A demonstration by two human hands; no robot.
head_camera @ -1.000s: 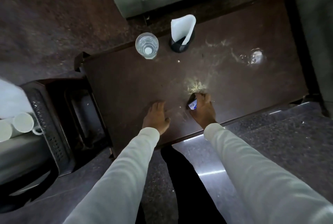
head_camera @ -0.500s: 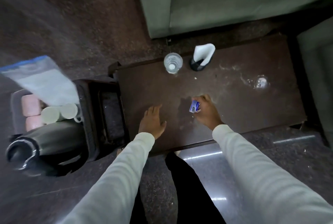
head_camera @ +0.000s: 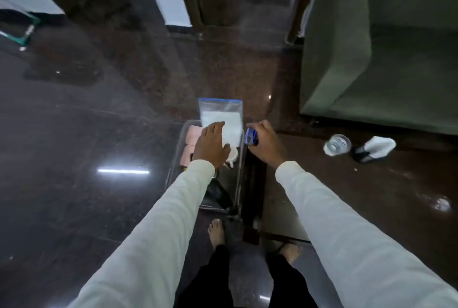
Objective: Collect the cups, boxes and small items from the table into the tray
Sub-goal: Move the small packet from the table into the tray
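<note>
A small blue-and-white packet [head_camera: 251,136] is pinched over the tray's [head_camera: 173,171] right edge. The tray holds pink boxes [head_camera: 192,135], a white cup [head_camera: 232,155] and a clear zip bag [head_camera: 224,115]. A clear cup [head_camera: 337,144] lies tipped on the surface [head_camera: 371,196], far right.

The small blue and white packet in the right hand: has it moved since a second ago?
Yes. The small blue and white packet left the dark wooden table, now at the clear tray edge.

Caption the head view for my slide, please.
Right hand carries a small blue packet toward the tray; left hand rests on a plastic bag.
</note>
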